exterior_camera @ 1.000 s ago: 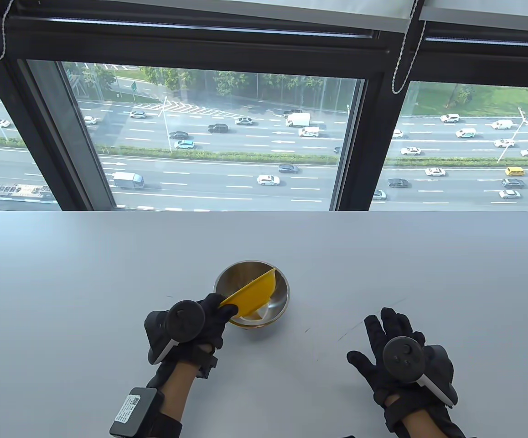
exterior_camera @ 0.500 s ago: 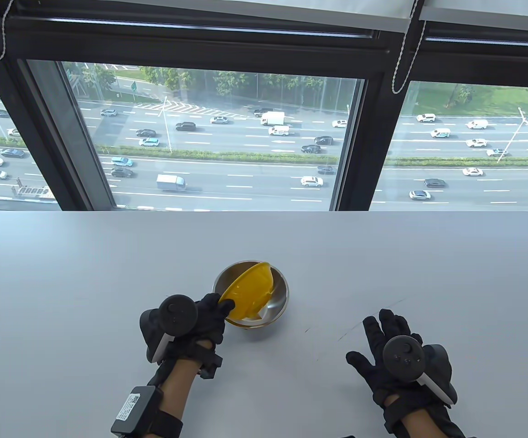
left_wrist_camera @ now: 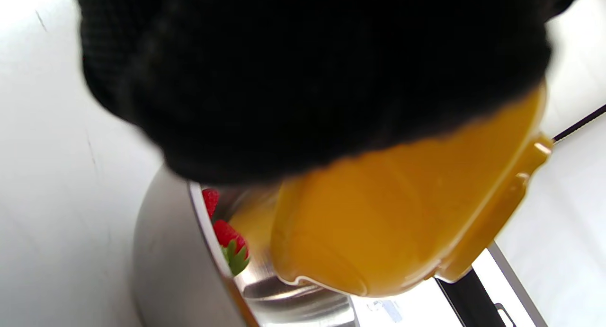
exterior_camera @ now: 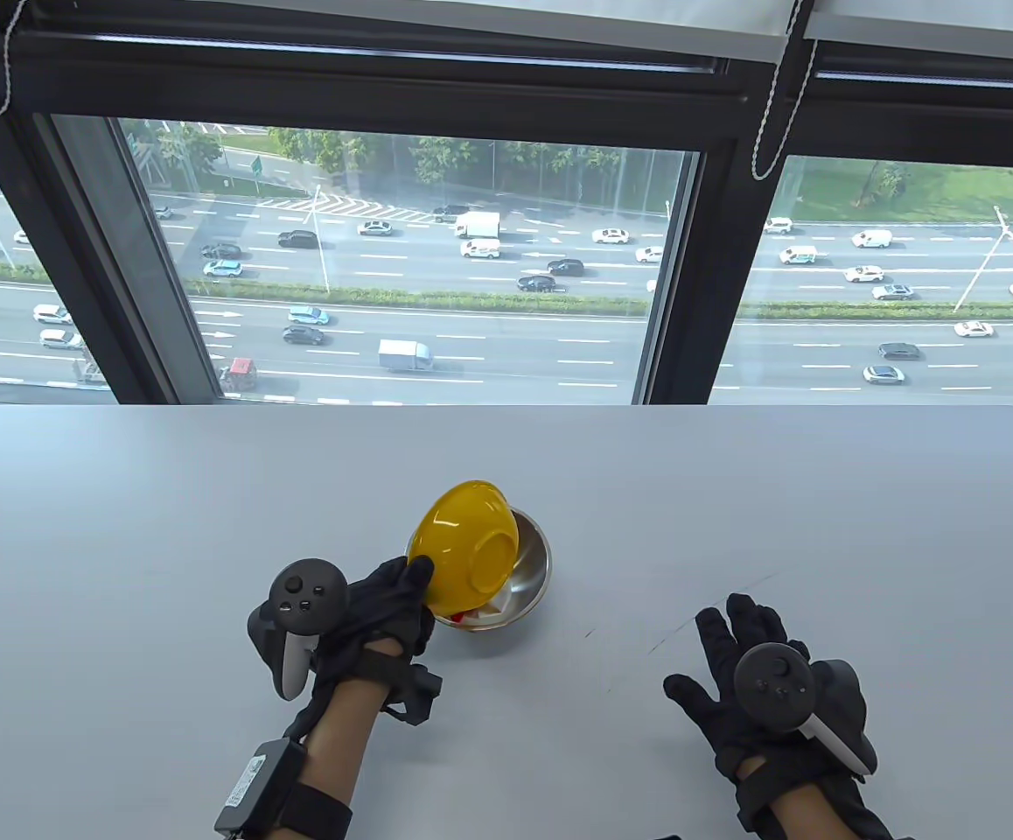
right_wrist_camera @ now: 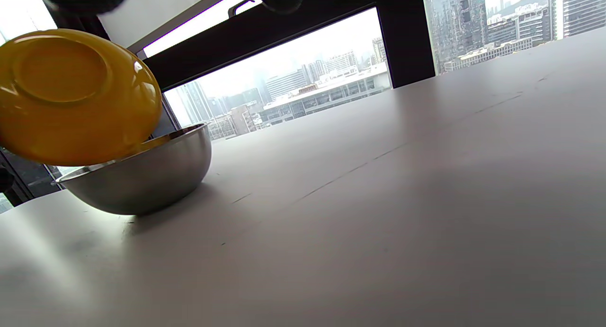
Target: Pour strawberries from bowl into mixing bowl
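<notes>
A: Why is your left hand (exterior_camera: 384,604) gripping the yellow bowl (exterior_camera: 464,547) nearly upside down?

B: So it empties over the steel bowl (exterior_camera: 531,569), mid-tabletop toward the near edge. Strawberries (left_wrist_camera: 230,239) already lie inside.

A: And your right hand (exterior_camera: 756,674)?

B: Spread flat on the tabletop (exterior_camera: 734,490) near the near edge, holding nothing.

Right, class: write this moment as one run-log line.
left hand: holds yellow bowl tipped over steel bowl | strawberries: in steel bowl | right hand: flat on table
</notes>
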`<state>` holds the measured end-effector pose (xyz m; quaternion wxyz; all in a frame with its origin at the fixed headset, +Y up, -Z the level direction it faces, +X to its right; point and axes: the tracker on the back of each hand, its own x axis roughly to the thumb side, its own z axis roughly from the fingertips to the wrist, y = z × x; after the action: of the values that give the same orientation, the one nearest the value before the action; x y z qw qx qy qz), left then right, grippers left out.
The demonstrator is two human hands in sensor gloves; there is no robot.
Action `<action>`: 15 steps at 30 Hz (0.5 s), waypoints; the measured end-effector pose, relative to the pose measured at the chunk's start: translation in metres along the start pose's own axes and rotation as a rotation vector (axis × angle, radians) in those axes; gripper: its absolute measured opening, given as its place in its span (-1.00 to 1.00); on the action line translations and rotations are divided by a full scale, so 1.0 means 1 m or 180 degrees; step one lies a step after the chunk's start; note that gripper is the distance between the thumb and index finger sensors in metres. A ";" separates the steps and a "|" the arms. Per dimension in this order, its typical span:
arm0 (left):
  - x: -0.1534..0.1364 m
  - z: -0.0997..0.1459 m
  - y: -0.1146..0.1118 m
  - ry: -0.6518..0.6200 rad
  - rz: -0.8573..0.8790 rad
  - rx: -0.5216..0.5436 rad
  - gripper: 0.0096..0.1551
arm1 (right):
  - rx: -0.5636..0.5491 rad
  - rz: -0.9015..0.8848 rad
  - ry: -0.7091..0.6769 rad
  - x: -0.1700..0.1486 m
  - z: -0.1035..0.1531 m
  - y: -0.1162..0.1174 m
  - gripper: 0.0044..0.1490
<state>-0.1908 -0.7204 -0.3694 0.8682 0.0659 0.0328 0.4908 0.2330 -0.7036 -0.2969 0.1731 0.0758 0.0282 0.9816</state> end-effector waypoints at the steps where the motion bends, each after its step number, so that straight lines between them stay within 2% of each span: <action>1: 0.001 0.000 0.001 -0.0027 -0.0062 0.0025 -0.34 | 0.0000 0.0000 0.0000 0.000 0.000 0.000 0.11; 15: 0.002 0.001 0.005 -0.0136 -0.0129 0.0045 -0.34 | 0.0006 0.0000 0.0002 0.000 0.000 0.000 0.11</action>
<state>-0.1934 -0.7161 -0.3675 0.8780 0.0818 0.0190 0.4713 0.2331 -0.7036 -0.2966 0.1729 0.0756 0.0291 0.9816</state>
